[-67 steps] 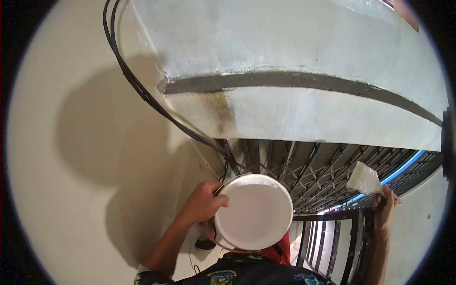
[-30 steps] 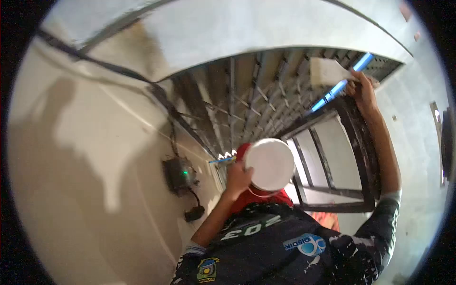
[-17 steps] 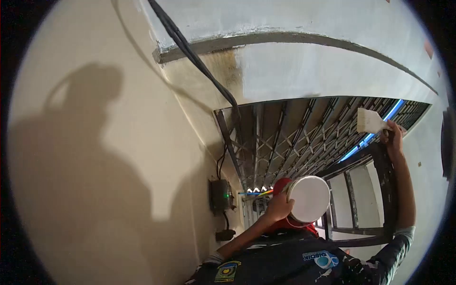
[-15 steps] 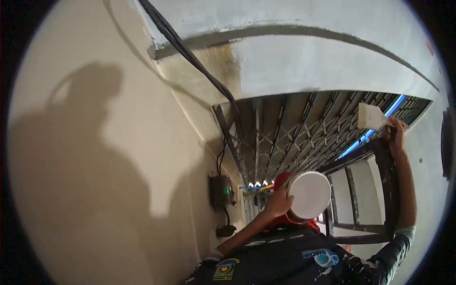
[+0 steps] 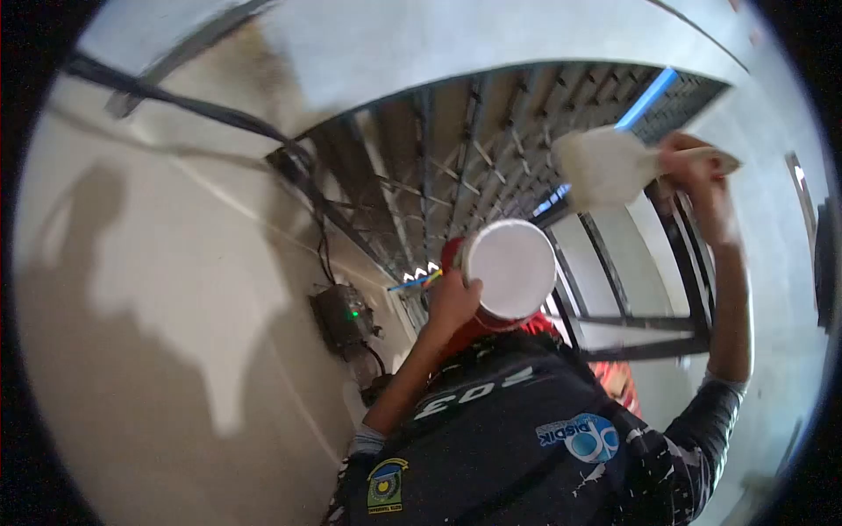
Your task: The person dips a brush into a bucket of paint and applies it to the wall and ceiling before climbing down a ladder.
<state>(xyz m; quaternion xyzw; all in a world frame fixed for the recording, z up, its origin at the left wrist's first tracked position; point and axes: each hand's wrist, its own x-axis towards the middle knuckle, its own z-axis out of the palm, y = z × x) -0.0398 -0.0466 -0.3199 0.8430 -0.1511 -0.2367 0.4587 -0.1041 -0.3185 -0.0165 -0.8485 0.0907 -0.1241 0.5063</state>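
Observation:
My left hand (image 5: 456,302) grips the rim of a round paint bucket (image 5: 510,267), thumb over the edge. White or pale paint seems to fill the bucket, though its depth is hard to judge. Up at the right, my right hand (image 5: 699,180) is closed round the handle of a wide paintbrush (image 5: 610,167). The brush head points left, pale and slightly blurred by motion. It is above and to the right of the bucket, apart from it.
Behind the bucket stretches a dark folding metal gate (image 5: 430,158). A cream wall (image 5: 158,351) with a grey electrical box (image 5: 340,314) and black cables (image 5: 202,110) stands left. A dark metal frame (image 5: 649,337) is at right, below the white upper wall (image 5: 421,44).
My view has turned, so the gate and wall sit higher and further left. The brush has come closer to the bucket, its head now larger in view. Both hands keep their holds.

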